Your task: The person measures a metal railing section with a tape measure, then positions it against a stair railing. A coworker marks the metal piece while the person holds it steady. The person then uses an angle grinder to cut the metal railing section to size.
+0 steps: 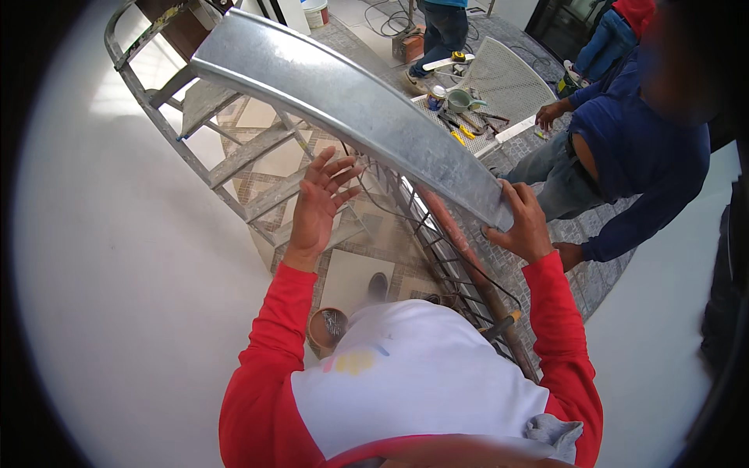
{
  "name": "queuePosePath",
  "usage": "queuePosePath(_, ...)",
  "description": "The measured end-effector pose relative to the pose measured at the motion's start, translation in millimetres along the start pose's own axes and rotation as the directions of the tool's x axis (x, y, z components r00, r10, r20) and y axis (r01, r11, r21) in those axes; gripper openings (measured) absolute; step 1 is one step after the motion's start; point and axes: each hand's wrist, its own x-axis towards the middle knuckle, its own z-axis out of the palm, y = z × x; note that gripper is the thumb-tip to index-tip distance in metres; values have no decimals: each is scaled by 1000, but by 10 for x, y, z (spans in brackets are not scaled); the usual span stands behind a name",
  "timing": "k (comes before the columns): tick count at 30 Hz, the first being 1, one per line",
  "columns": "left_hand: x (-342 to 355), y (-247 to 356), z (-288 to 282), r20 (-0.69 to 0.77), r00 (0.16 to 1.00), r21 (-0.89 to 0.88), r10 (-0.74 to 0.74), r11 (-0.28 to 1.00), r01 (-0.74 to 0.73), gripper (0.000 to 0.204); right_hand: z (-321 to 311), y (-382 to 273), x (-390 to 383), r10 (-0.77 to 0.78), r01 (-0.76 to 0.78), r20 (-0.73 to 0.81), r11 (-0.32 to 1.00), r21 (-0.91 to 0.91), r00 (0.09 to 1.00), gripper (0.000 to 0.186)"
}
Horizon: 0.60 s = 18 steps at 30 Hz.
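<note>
A long galvanized metal channel [343, 93] slants from upper left down to the right across my view. My right hand [521, 222] grips its lower right end, thumb underneath. My left hand [320, 199] is below the middle of the channel, palm up with fingers spread and slightly curled, holding nothing. The channel's far end reaches over an aluminium stepladder [234, 160] at left; whether it rests on it I cannot tell. Below the channel runs a dark metal railing with a reddish pipe [452, 230].
A worker [624, 156] in blue stands close on my right, one hand below my right forearm. Behind, a white mesh panel [511, 74] holds tools. Two other workers [437, 35] are farther back near cables. A brown bucket [328, 329] is by my feet. A white wall [125, 296] is at left.
</note>
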Motion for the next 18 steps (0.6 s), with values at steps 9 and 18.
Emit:
queuePosePath(9,454,565,1335,-178,734,649,655,639,-413,112,-234,-670,648,-22,-13,-298,993,-115,954,84)
queuePosePath(18,673,1099,1606,758,652,469,-25,-673,-571,95,-410,-908,401,-90,65,-337,994,-85,937,81)
